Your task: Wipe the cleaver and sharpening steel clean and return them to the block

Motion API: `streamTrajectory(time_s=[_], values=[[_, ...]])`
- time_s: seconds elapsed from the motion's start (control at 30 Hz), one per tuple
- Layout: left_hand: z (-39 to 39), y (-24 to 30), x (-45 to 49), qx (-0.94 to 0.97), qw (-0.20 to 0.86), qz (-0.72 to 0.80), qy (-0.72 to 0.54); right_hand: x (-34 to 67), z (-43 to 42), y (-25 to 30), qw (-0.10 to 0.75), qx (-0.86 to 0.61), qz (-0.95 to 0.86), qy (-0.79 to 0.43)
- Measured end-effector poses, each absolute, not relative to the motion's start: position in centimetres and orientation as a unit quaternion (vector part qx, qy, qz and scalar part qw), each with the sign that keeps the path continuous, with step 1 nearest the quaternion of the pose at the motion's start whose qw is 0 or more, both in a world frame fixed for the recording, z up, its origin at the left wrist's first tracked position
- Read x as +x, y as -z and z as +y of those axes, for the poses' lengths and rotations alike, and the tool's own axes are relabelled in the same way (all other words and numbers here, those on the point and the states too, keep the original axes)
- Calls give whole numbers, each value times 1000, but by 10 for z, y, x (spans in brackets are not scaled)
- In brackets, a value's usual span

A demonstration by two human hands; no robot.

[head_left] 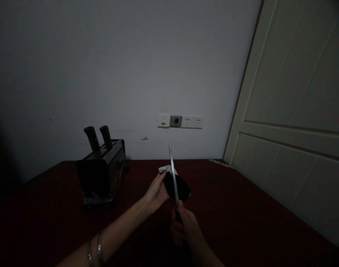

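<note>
My right hand (184, 224) is closed round the dark handle of a knife (173, 174), whose long thin blade points up and away from me. My left hand (157, 191) grips a dark cloth with a white part (176, 185) and presses it against the blade near its base. Both hands are held above the dark red table (241, 215), near its middle. Two bracelets sit on my left wrist.
A dark knife block (102, 172) with two black handles sticking out stands at the left on the table. A row of wall sockets (181, 121) is on the white wall behind. A white door (294, 111) fills the right side.
</note>
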State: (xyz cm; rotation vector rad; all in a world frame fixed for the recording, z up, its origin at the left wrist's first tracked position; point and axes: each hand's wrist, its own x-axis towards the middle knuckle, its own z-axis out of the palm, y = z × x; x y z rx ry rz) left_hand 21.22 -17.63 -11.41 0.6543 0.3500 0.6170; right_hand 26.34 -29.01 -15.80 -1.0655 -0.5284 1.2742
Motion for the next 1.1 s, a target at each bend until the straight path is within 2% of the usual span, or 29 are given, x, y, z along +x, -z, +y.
streamTrajectory(time_s=[0.17, 0.37, 0.5, 0.73, 0.9, 1.1], values=[[-190, 106, 204, 271, 929, 63, -243, 270, -286, 160, 662, -468, -246, -530], [-187, 105, 198, 232, 943, 20, -238, 275, -283, 166, 654, -459, -278, -533], [-185, 100, 195, 236, 953, -10, -190, 275, -285, 166, 662, -451, -289, -524], [-185, 104, 200, 257, 946, 58, -190, 279, -286, 159, 678, -449, -282, -509], [-189, 113, 205, 340, 908, 53, -239, 279, -286, 155, 677, -461, -281, -500], [-191, 118, 205, 479, 852, 32, -207, 281, -286, 162, 667, -463, -309, -495]])
